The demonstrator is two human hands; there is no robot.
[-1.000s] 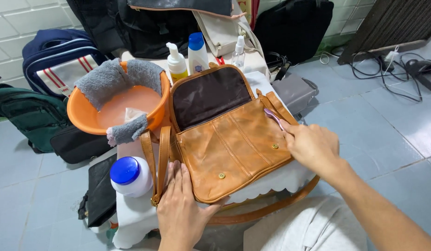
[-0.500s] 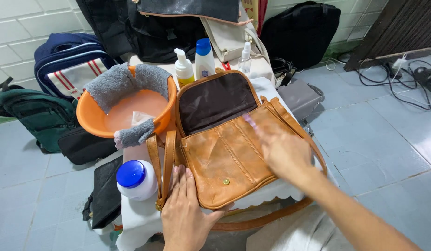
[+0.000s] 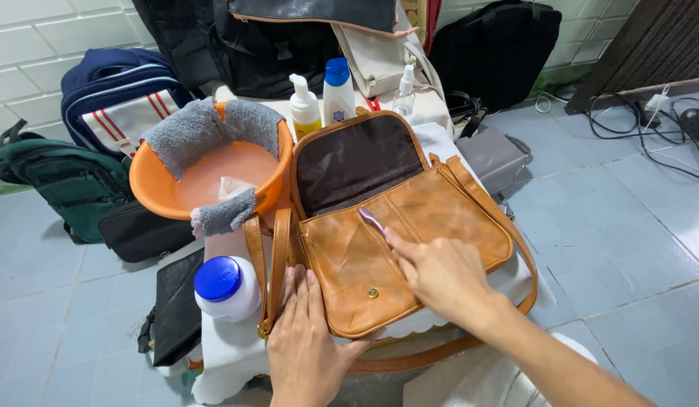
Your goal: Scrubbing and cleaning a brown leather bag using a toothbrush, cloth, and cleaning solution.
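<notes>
Lying under the right hand (image 3: 440,275), the tan bag (image 3: 410,241).

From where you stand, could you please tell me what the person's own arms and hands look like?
Both arms are bare, with no sleeves in view. The left hand and right hand wear no gloves, and no rings, watch or bracelet show. Nails look short and unpainted.

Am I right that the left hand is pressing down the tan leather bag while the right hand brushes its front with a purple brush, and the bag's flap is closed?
Not quite: the flap is open, folded back to show its dark lining, as the head view shows. The rest holds: the left hand presses down the tan leather bag while the right hand works a purple brush on its front.
</notes>
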